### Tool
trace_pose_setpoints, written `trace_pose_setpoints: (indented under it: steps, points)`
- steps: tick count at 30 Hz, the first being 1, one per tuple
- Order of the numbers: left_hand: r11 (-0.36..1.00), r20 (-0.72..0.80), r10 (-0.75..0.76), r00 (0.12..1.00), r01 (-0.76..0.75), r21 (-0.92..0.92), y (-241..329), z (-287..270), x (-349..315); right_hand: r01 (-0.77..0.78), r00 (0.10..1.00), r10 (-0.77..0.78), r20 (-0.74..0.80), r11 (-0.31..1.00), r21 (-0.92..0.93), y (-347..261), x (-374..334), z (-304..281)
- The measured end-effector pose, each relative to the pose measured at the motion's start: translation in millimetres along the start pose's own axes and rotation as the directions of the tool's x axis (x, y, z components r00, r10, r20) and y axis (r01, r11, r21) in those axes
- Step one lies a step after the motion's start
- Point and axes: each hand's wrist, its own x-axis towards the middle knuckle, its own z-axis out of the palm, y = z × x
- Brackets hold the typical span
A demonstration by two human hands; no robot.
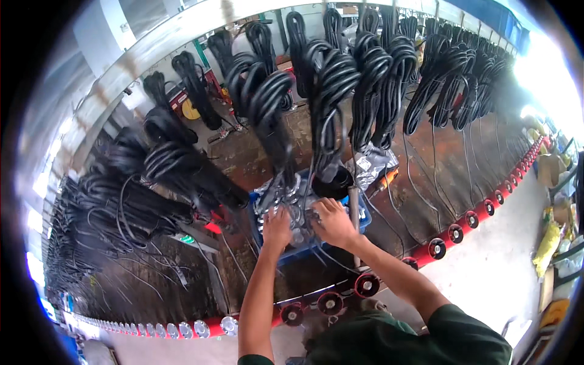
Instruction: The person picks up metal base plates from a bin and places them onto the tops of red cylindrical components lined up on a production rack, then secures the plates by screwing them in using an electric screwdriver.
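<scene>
Both my hands are low over a blue plastic bin [286, 255] filled with loose silvery, shiny parts [295, 201]. My left hand [277, 226] is at the bin's left side, its fingers bent down among the parts. My right hand [333, 222] reaches in from the right, fingers curled toward the left hand. Whatever lies between the fingertips is too small and blurred to name. A dark round cup [333, 182] sits at the bin's far right, just beyond my right hand. Coiled black cables [277, 121] hang right above the far side of the bin.
Rows of coiled black cables [331, 73] hang from an overhead rail [158, 52], their thin ends trailing over the brown worktop [243, 161]. A metal post [354, 225] stands at the bin's right. Silver wrapping [372, 167] lies behind it. Round fittings [330, 303] line the red front edge.
</scene>
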Motion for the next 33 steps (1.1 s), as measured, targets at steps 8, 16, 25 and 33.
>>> trace_pose_setpoints:
  steps: [8, 16, 25, 33]
  points:
    - [1.0, 0.022, 0.016, 1.0, -0.016, -0.011, 29.4, -2.6, 21.9, -0.153, 0.932, 0.252, 0.263, 0.926, -0.344, 119.0, 48.3, -49.1]
    - [0.932, -0.42, -0.217, 0.881, 0.059, -0.358, 35.0, -33.5, -4.3, -0.109, 0.888, 0.279, 0.367, 0.901, -0.42, 131.6, 68.6, -44.9]
    - [0.976, -0.259, 0.022, 0.966, -0.077, -0.203, 55.6, -31.1, -118.4, -0.105, 0.994, 0.098, -0.046, 0.973, -0.207, 75.4, 5.2, -83.9]
    - [-0.899, 0.165, -0.19, 0.968, -0.104, -0.424, 93.4, -85.1, -180.3, -0.286, 0.944, 0.116, 0.308, 0.751, 0.595, -78.6, -36.9, -108.0]
